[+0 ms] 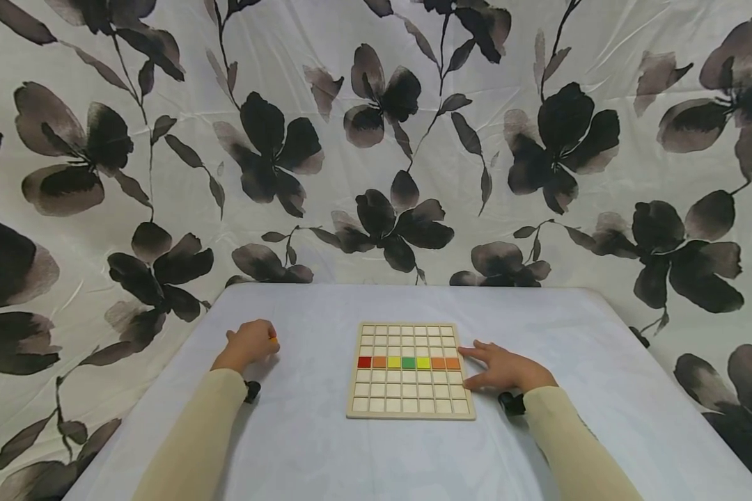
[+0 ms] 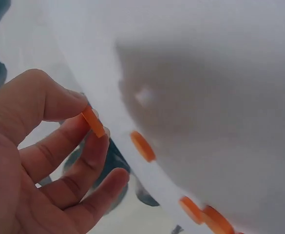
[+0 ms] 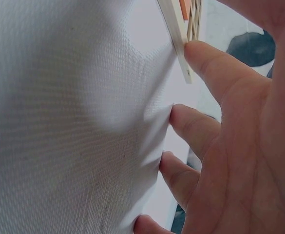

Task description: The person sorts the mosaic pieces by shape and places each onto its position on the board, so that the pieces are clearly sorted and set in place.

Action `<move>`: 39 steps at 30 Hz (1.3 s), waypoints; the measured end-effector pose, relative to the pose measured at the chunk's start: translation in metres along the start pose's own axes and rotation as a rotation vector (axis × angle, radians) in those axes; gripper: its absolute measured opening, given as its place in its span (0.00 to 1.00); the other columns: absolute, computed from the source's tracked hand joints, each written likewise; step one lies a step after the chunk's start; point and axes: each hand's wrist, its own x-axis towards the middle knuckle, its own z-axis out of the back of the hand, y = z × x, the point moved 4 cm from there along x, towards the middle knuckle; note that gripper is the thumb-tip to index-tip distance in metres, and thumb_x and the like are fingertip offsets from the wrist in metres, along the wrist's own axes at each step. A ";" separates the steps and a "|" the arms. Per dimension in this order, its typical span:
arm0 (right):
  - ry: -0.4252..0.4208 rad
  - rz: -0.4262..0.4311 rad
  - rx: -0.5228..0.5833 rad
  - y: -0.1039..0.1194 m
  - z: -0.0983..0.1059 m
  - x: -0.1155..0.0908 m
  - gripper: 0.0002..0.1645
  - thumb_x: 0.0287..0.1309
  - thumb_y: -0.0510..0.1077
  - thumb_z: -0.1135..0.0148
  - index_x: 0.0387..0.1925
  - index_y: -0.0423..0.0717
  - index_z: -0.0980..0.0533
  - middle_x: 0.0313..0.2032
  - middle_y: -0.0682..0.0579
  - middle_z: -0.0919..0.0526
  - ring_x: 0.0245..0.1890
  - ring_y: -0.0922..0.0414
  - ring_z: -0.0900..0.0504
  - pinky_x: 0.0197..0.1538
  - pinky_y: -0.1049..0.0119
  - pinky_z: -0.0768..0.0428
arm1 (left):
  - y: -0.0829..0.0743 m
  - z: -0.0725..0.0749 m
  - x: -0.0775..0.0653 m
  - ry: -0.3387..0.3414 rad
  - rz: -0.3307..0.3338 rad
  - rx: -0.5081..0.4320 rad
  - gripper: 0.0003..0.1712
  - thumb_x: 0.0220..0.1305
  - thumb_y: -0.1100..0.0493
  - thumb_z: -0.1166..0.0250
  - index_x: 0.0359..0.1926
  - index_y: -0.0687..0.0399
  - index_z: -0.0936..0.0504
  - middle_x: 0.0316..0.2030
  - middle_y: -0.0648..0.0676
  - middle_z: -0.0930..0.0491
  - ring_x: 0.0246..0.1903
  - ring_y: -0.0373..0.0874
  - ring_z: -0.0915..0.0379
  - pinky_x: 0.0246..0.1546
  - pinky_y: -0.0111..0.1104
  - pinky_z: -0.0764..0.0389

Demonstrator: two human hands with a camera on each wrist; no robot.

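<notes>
In the left wrist view, my left hand (image 2: 49, 151) pinches a small orange tile (image 2: 93, 122) between thumb and fingertips. The same hand (image 1: 251, 344) is above the left part of the table in the head view. My right hand (image 1: 507, 369) lies beside a wooden grid board (image 1: 411, 415), thumb and fingers spread at its right edge. In the right wrist view, one finger of this hand (image 3: 235, 131) touches the board's edge (image 3: 179, 41), while other fingertips rest on the cloth. One row of the board holds red, orange, yellow and green tiles (image 1: 408, 363).
More orange pieces, one of them a loose tile (image 2: 142, 146), lie on the cloth near the left hand. They are hidden in the head view. A white cloth covers the table (image 1: 326, 459). Behind it hangs a flower-patterned fabric (image 1: 476, 174).
</notes>
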 end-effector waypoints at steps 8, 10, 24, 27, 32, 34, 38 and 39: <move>0.008 0.001 0.004 0.002 0.001 -0.001 0.49 0.49 0.64 0.33 0.71 0.61 0.39 0.75 0.42 0.47 0.74 0.36 0.52 0.68 0.32 0.46 | -0.020 0.002 0.001 -0.056 -0.079 0.002 0.16 0.57 0.57 0.36 0.44 0.62 0.19 0.40 0.59 0.18 0.45 0.59 0.25 0.59 0.74 0.52; 0.008 0.000 0.007 0.002 0.001 -0.002 0.49 0.49 0.64 0.32 0.71 0.60 0.39 0.75 0.42 0.47 0.74 0.36 0.52 0.68 0.32 0.47 | -0.025 0.002 0.001 -0.062 -0.091 0.002 0.16 0.57 0.57 0.36 0.45 0.61 0.19 0.41 0.59 0.18 0.47 0.60 0.26 0.60 0.74 0.52; 0.013 -0.002 0.009 0.001 0.001 -0.002 0.49 0.50 0.64 0.33 0.72 0.61 0.39 0.75 0.42 0.48 0.74 0.36 0.53 0.68 0.32 0.47 | -0.052 -0.005 0.003 -0.036 -0.101 -0.042 0.17 0.58 0.57 0.33 0.47 0.60 0.19 0.41 0.58 0.19 0.48 0.57 0.26 0.63 0.71 0.55; 0.010 0.001 0.005 0.002 0.001 -0.003 0.48 0.50 0.63 0.33 0.72 0.61 0.39 0.75 0.43 0.47 0.74 0.36 0.53 0.68 0.31 0.47 | -0.058 -0.006 0.003 -0.047 -0.125 -0.042 0.17 0.58 0.57 0.34 0.47 0.60 0.19 0.41 0.57 0.18 0.49 0.57 0.26 0.63 0.72 0.54; 0.008 0.000 -0.002 0.003 0.002 -0.004 0.48 0.50 0.63 0.33 0.71 0.60 0.39 0.75 0.42 0.47 0.74 0.36 0.53 0.67 0.31 0.47 | -0.067 -0.009 0.003 -0.040 -0.145 -0.043 0.16 0.58 0.57 0.33 0.47 0.59 0.19 0.41 0.56 0.19 0.50 0.55 0.27 0.63 0.72 0.54; 0.007 0.004 -0.004 0.003 0.002 -0.004 0.49 0.50 0.63 0.33 0.72 0.59 0.39 0.75 0.42 0.47 0.74 0.35 0.52 0.67 0.31 0.47 | -0.072 -0.010 0.003 -0.037 -0.148 -0.043 0.16 0.58 0.57 0.33 0.47 0.58 0.18 0.41 0.55 0.19 0.49 0.55 0.27 0.63 0.71 0.54; 0.001 0.029 0.005 0.004 0.003 -0.005 0.48 0.50 0.62 0.33 0.72 0.57 0.39 0.74 0.40 0.47 0.74 0.35 0.53 0.67 0.31 0.46 | -0.080 -0.014 0.002 -0.049 -0.176 -0.034 0.16 0.58 0.57 0.32 0.46 0.57 0.18 0.41 0.54 0.19 0.50 0.53 0.26 0.63 0.70 0.52; 0.000 0.034 0.007 0.004 0.003 -0.006 0.48 0.50 0.62 0.33 0.72 0.57 0.39 0.74 0.40 0.47 0.74 0.35 0.53 0.67 0.31 0.46 | -0.081 -0.014 0.003 -0.052 -0.181 -0.033 0.15 0.57 0.57 0.31 0.46 0.57 0.18 0.41 0.54 0.19 0.50 0.53 0.26 0.63 0.70 0.52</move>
